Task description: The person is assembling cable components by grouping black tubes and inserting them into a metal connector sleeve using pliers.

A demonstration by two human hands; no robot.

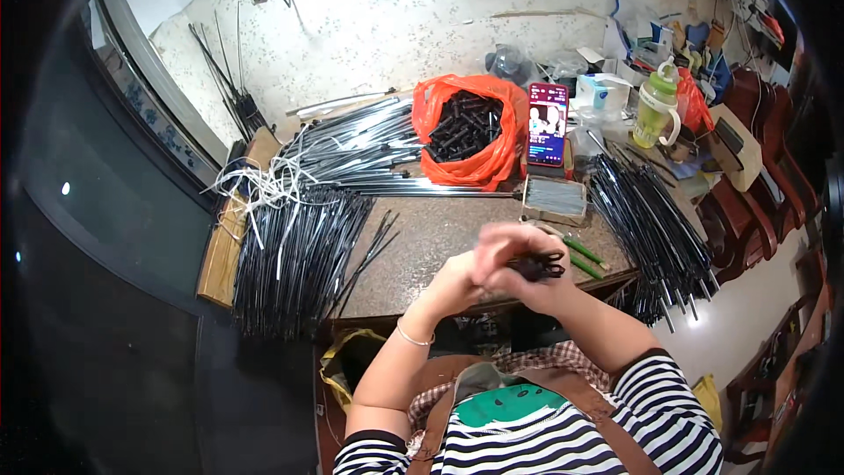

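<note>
My hands are together over the front edge of the table, blurred by motion. Dark looped pieces [547, 266] show between them, with black loop ends pointing right; their exact kind is too blurred to tell. My right hand [547, 295] is closed around these pieces from below. Curving over them from the left is my left hand [479, 266], its fingers smeared, so its grip is unclear. Just right of the hands lie green-handled pliers [584, 257]. A small box of thin grey pins [556, 199] sits behind them.
Bundles of black rods lie left [299, 255] and right [651, 220], overhanging the table edge. An orange bag [492, 178] holds short black tubes. Behind are silvery rods [369, 136], a lit phone [547, 127] and a green bottle [655, 105]. White cords [268, 178] lie left.
</note>
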